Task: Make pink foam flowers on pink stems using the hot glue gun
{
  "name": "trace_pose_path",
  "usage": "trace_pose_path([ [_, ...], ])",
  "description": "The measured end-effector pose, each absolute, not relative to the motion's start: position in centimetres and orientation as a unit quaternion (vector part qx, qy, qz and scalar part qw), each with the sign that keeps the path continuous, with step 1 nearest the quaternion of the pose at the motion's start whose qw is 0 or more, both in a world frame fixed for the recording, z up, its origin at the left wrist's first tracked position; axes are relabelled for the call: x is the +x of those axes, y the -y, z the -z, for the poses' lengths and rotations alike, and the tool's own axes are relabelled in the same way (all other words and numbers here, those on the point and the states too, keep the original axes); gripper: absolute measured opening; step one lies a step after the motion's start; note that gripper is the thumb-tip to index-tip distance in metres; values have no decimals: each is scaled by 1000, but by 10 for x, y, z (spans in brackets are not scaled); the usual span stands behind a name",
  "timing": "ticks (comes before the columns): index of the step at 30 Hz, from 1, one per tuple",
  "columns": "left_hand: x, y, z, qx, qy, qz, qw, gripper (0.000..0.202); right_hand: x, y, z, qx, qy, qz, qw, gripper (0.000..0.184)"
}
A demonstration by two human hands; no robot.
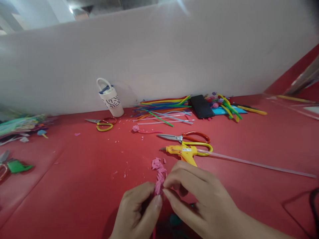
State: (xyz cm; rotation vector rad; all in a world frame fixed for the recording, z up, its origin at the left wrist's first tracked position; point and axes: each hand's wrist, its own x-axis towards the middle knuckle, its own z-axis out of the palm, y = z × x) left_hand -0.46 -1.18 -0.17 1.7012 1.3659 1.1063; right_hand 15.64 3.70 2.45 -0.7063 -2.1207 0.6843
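Observation:
My left hand and my right hand meet low in the middle of the view, both pinching a strip of fringed pink foam. The strip's cut pink flaps trail away from my fingers onto the red table. Just beyond my right hand lies a yellow glue gun with a clear glue stick poking out to the right. Red-and-yellow-handled scissors lie right behind the glue gun.
A pile of coloured sticks, a black phone and finished foam flowers lie by the white back wall. A white handled cup and second scissors are further left. Green scraps sit at the left edge.

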Motion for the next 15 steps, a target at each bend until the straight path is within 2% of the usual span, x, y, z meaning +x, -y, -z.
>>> trace_pose_path([
  [8,-6,12,1,665,-522,-425,324,27,156,-36,-24,-276,857,-192,391,13],
  [15,-10,11,11,693,-479,-480,246,27,165,-34,-41,-250,844,-215,423,19],
])
